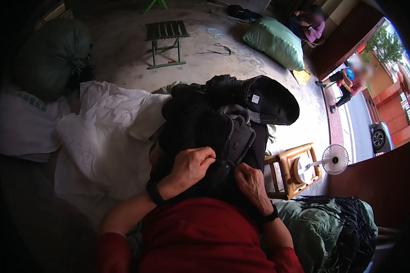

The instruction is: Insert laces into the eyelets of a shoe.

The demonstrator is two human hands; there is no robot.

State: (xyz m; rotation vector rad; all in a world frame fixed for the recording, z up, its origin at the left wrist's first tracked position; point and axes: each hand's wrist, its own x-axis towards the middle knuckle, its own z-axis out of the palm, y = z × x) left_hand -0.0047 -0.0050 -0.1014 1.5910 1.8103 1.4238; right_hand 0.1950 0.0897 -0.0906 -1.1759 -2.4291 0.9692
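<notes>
A black padded piece with grey trim (239, 136) lies across my lap on dark fabric. My left hand (191, 168) is closed in a pinch at its lower left edge; what sits between the fingertips is too small to make out. Close by on the other side, my right hand (253, 184) is curled shut on the lower end of the same piece. Just beyond lies another black piece with a rounded, hollow end (273, 102) and a small white label inside. Dark bands circle both my wrists.
White cloth sacking (105, 123) spreads to the left, beside a dark bulging sack (54, 54). A slatted folding stool (167, 31) stands ahead. At right, a bamboo stool (282, 170) bears a white fan (335, 159). A stuffed pale green sack (275, 41) lies farther off. Two people sit near the doorway.
</notes>
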